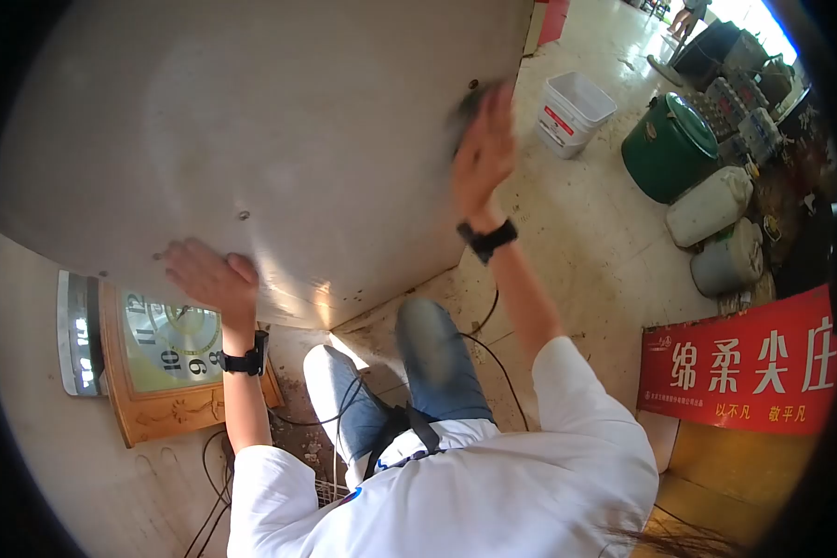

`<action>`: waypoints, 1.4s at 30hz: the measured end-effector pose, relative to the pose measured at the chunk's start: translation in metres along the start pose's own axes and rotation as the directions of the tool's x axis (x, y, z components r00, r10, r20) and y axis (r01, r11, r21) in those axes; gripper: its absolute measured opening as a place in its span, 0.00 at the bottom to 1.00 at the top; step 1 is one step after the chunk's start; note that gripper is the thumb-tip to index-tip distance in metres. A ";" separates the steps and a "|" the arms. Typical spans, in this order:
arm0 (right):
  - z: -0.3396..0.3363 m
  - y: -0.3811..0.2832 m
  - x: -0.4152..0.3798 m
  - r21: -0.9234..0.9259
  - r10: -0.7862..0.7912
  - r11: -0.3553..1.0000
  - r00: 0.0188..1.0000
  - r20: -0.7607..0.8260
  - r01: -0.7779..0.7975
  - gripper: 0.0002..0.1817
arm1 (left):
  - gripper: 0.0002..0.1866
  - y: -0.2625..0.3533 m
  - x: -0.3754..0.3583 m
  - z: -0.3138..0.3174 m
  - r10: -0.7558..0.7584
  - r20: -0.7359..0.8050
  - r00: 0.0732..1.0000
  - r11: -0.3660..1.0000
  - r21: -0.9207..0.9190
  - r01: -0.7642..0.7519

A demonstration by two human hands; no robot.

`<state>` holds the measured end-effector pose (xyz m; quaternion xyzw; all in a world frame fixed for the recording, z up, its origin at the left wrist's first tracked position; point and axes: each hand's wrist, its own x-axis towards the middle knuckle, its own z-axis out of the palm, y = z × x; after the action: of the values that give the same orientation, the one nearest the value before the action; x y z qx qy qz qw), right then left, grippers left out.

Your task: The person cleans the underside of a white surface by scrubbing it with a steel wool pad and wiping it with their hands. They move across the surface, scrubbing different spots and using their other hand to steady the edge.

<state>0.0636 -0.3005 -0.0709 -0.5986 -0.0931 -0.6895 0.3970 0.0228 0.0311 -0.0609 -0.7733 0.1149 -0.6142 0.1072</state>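
Note:
A large grey metal panel (325, 139), with a few screws along it, fills the upper left of the head view. My left hand (212, 276) lies flat with fingers stretched out at its lower edge, just above a wooden clock. My right hand (488, 153) is at the panel's right edge, fingers extended upward and blurred by motion. Beside those fingers a dark smudged patch shows on the panel; I cannot tell if it is a shadow or an object. Both wrists wear black bands.
Below my left hand stands the wooden clock (172, 414). On the floor at right are a white bucket (567, 139), a green lidded bin (660, 153), plastic jugs (711, 206) and a red banner (739, 372). Black cables (507, 372) run past my legs. A person (686, 19) is far back.

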 end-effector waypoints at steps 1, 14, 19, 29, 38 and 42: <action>0.003 -0.014 0.041 -0.341 -0.051 0.939 0.998 -0.022 0.040 0.16 | 0.29 -0.001 0.000 0.001 0.003 -0.007 1.000 1.000 -0.006 -0.003; -0.005 -0.009 0.061 -0.369 -0.153 0.913 0.985 0.077 0.171 0.17 | 0.29 -0.002 -0.001 0.002 0.014 -0.026 1.000 0.999 -0.044 -0.015; -0.040 0.024 -0.051 -0.319 -0.165 0.913 0.945 0.281 0.254 0.17 | 0.28 -0.003 -0.004 0.003 -0.008 0.015 1.000 0.999 -0.050 0.009; -0.002 -0.003 0.046 -0.312 -0.137 0.936 0.985 0.109 0.165 0.19 | 0.29 -0.006 -0.008 0.007 -0.042 0.059 0.997 0.998 -0.052 0.045; -0.044 0.022 -0.096 -0.410 0.275 0.886 0.957 0.093 -0.215 0.22 | 0.31 -0.006 -0.012 0.009 -0.056 0.089 0.994 0.997 0.061 0.051; -0.016 0.000 -0.039 -0.374 0.113 0.925 0.989 0.094 -0.070 0.22 | 0.32 -0.006 -0.022 0.022 -0.055 -0.016 0.998 0.988 -0.148 0.052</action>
<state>0.0505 -0.2935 -0.1107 -0.7047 0.0438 -0.6400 0.3032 0.0399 0.0443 -0.0848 -0.7758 0.1403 -0.6143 0.0318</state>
